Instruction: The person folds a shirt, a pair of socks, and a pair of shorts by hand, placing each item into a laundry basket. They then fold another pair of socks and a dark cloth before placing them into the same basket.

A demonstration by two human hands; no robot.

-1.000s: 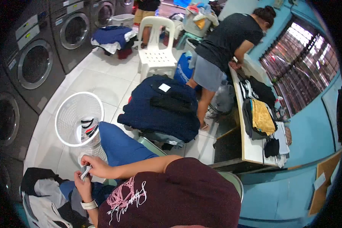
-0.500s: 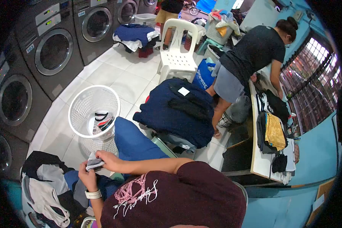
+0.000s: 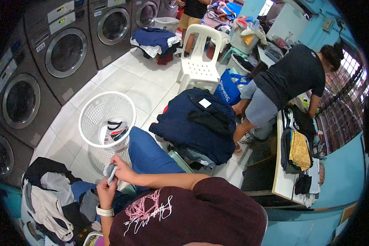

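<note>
Both hands are together at the lower left, over my lap, closed on a small grey and white cloth [image 3: 110, 170]. My left hand [image 3: 105, 192], with a white watch on its wrist, grips the cloth from below. My right hand [image 3: 123, 169] pinches its upper part from the right. Just beyond them stands a white perforated basket [image 3: 88, 123] with a few small striped items [image 3: 117, 131] at its bottom. Left of my hands lies a heap of dark, grey and white clothes [image 3: 49, 209].
A pile of navy clothes [image 3: 192, 123] sits ahead, before a white plastic chair [image 3: 200, 69]. Dark front-loading machines [image 3: 65, 53] line the left. At right, a person in black [image 3: 291, 74] bends over a table [image 3: 278, 180] with folded clothes. Another person [image 3: 192, 20] stands at the back.
The view has shifted, so the surroundings appear farther right. The grey and white cloth is now more upright between my hands. The person in black has leaned farther over the table.
</note>
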